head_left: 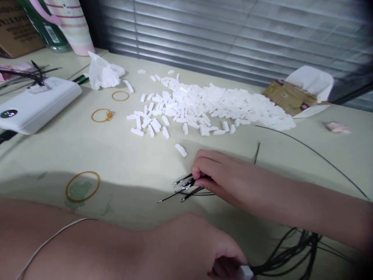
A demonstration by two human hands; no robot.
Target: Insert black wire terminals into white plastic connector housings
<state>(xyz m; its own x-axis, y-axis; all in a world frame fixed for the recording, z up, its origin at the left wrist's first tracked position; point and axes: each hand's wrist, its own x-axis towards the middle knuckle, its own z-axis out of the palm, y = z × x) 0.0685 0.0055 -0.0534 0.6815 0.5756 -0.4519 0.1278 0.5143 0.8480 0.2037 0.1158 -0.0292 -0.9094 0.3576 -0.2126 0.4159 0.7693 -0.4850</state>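
My view cuts off the left hand (224,258) at the bottom edge; it looks closed on a small white piece (246,272), with a bunch of black wires (294,249) trailing to its right, though the grip is partly hidden. The right hand (224,179) is nearly shut, pinching thin black wires with metal tips (185,186). A loose white plastic block (181,150) sits just beyond those tips, and a heap of white blocks (201,107) lies farther ahead. Left of my hands, a rubber band (82,186) lies on the pale table (116,151), with a wide stretch of tabletop to swing through.
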